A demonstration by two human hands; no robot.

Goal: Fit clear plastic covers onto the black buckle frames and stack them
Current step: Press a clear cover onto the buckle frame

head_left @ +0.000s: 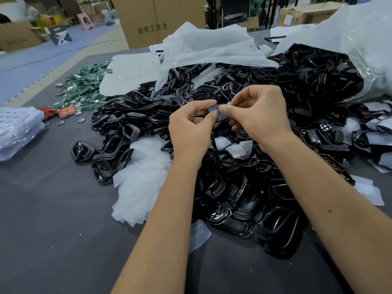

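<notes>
My left hand [192, 128] and my right hand [261, 115] meet above the heap, both pinching one black buckle frame with a clear plastic cover [219, 112] lying on it. Both thumbs press on the cover. Part of the frame is hidden behind my fingers. A big heap of loose black buckle frames [231, 194] spreads under and around my hands. A pile of clear covers [142, 183] lies left of my left forearm. Frames with covers fitted [373, 134] lie at the right.
A large clear bag [360, 49] spilling black frames lies at the back right, with white sheeting [212, 47] behind the heap. Green labelled pieces [84, 88] lie at the back left, plastic trays [19, 128] at the left edge. The grey tabletop [53, 230] shows in front.
</notes>
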